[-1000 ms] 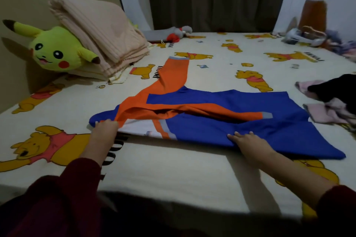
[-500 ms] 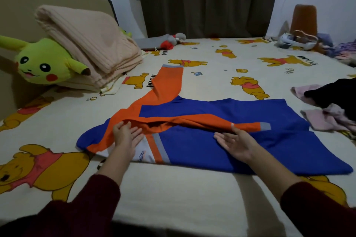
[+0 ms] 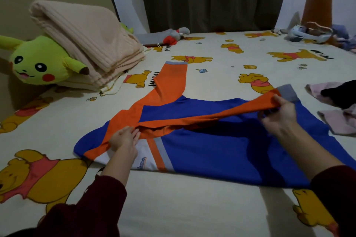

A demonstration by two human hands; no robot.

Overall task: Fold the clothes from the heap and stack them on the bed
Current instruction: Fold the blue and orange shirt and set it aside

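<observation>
A blue and orange jersey (image 3: 221, 146) lies spread flat across the middle of the bed (image 3: 183, 204), whose sheet carries yellow bear prints. The left hand (image 3: 124, 140) presses down with straight fingers on the orange shoulder seam at about 8 o'clock of the garment. The right hand (image 3: 279, 115) grasps the near orange sleeve (image 3: 221, 114) just short of its grey cuff, lifting it off the blue body at 2 o'clock; its fingertips are blurred and partly hidden under the fabric. The other orange sleeve (image 3: 171, 82) lies flat, pointing toward 12 o'clock. The heap of clothes (image 3: 339, 109), pink and black, sits at 3 o'clock and is cut off by the frame edge. At 10 o'clock a yellow plush toy (image 3: 38, 65) is half buried under a folded beige blanket (image 3: 86, 42). Things at 1 o'clock by the far corner are too dim to name.
</observation>
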